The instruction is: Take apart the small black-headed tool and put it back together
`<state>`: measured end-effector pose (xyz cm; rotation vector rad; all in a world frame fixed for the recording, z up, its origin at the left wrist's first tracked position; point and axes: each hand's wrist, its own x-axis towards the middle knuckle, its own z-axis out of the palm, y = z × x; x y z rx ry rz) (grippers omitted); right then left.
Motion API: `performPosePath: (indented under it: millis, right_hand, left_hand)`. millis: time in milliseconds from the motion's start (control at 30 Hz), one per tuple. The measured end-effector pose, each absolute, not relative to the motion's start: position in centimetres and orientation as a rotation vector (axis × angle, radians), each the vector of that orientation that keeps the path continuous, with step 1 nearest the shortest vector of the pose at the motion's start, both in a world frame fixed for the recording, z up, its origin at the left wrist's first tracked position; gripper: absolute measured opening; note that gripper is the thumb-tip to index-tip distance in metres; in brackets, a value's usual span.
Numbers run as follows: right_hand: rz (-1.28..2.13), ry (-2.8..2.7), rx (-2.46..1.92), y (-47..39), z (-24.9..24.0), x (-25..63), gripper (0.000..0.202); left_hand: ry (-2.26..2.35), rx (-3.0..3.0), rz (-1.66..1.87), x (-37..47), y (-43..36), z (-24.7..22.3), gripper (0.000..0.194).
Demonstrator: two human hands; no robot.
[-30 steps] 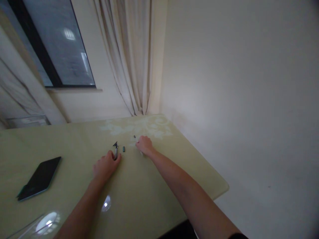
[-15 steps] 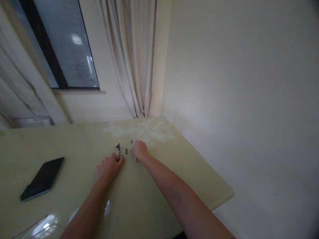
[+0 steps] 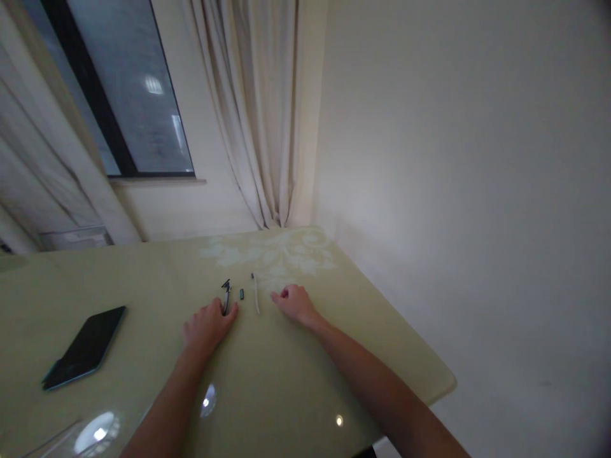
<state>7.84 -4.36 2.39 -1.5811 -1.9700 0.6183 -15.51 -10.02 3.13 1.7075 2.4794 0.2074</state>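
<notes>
The left hand [image 3: 210, 323] rested on the table [image 3: 286, 388], its thumb held apart from the curled fingers, with a slim dark-and-silver implement [image 3: 226, 300] between them. The implement's black, angled head pointed to the far side, beyond the fingertips; how firmly it was gripped could not be told.

Just right of the implement lay a small dark rectangular piece [image 3: 241, 294]. Further right, between the two hands, a thin white strip [image 3: 256, 298] lay on the table, running from near to far with a slight bend. A tiny dark bit [image 3: 252, 276] sat at its far end; whether the two were joined was too small to tell.

The right hand [image 3: 294, 304] was right of the strip and apart from it, fingers loosely curled and thumb reaching left; it appeared to hold nothing.

Well to the left lay a flat black tablet-like slab [image 3: 84, 348], set at a slant. A pale floral pattern [image 3: 286, 249] marked the table's far right part. Beyond the far edge hung beige curtains [image 3: 258, 114] beside a dark-framed window [image 3: 128, 83], and a plain wall [image 3: 429, 159] stood on the right.
</notes>
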Motion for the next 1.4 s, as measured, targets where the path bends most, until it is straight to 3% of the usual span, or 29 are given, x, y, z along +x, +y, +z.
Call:
performPosePath:
  millis: [100, 467, 833, 967, 1133, 1400]
  right_hand:
    - [0.661, -1.892, -1.412, -5.9, 1.3, 9.5, 0.025]
    - [0.751, -1.907, -1.224, -6.8, 1.2, 9.7, 0.03]
    - [1.34, -1.566, -0.849, -8.5, 2.6, 8.4, 0.06]
    - [1.388, -1.454, -0.751, -8.8, 3.3, 8.1, 0.056]
    - [1.226, -1.238, -0.765, -8.0, 4.0, 9.0, 0.049]
    - [1.57, -1.017, -0.732, -6.2, 4.6, 11.1, 0.056]
  left_hand:
    - [2.497, 1.717, 0.22, -15.4, -10.5, 2.9, 0.057]
    - [2.481, 1.765, 0.094, -15.7, -10.9, 3.7, 0.045]
    - [2.19, 2.093, 0.439, -8.1, -14.6, 4.9, 0.033]
    - [2.012, 2.179, 0.54, -6.0, -15.0, 4.4, 0.032]
    - [1.611, 2.122, 0.923, -5.8, -12.6, 6.3, 0.037]
    - [1.4, 1.692, 1.373, -6.5, -7.8, 10.6, 0.047]
